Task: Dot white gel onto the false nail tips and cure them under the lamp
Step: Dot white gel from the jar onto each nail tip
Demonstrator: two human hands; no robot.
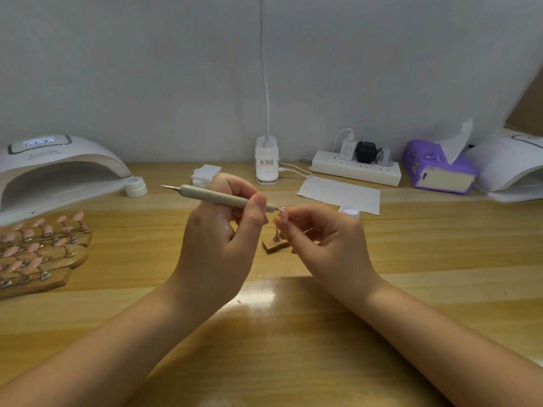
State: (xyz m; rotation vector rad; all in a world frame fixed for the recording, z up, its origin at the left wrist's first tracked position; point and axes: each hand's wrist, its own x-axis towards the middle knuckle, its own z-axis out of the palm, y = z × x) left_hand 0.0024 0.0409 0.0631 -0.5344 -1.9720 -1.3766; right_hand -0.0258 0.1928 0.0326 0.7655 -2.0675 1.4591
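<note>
The nail tip (pixel 283 214) is up in the air, in front of the power strip (pixel 355 171) and well on this side of it. The right hand (pixel 326 245) pinches it, so the fingers (pixel 289 227) are curled close on it. I think it is held up like this to keep it steady and easy to see.

The left hand (pixel 217 245) grips the dotting pen (pixel 226 198) like a pencil. Its fingers are wrapped around the pen. The pen's point touches the nail tip or is just beside it; I cannot tell which. A short grip near the point likely helps make small, neat dots.

The open gel pot (pixel 349 210) sits on the worktop (pixel 293 333), in front of the power strip and near the right hand. That is probably so the pen can dip again fast.

A small wooden stand (pixel 276 245) rests on the worktop under the hands, maybe waiting for the nail to go back.

The curing lamp (pixel 55 171) is far to the left of the power strip, with its screen lit. More pink nails on stands (pixel 38 251) wait in front of the lamp, likely so they can slide in easily.
</note>
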